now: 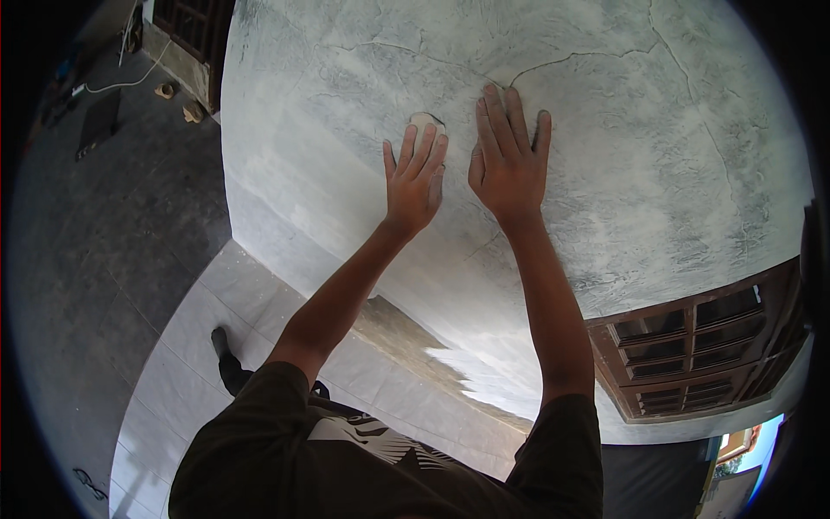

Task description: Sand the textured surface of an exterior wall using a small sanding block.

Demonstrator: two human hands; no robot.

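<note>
My left hand [415, 177] presses a pale piece with a rounded edge [425, 118] against the whitish-grey plastered wall [346, 95]. The piece shows just past the fingertips; most of it is hidden under the hand, and its kind is unclear. To the right, my right hand [510, 160] lies flat on the wall with its fingers stretched and apart, holding nothing visible. Grey dust coats the fingers of both hands. A thin crack runs across the plaster just above the right fingertips and branches toward the upper right.
A brown wooden window frame with panes [692, 342] is set in the wall at the lower right. Light tiles [233, 298] border the wall's foot, with darker floor [112, 251] beyond. Sandals [193, 112] and a white cable [130, 84] lie at the upper left.
</note>
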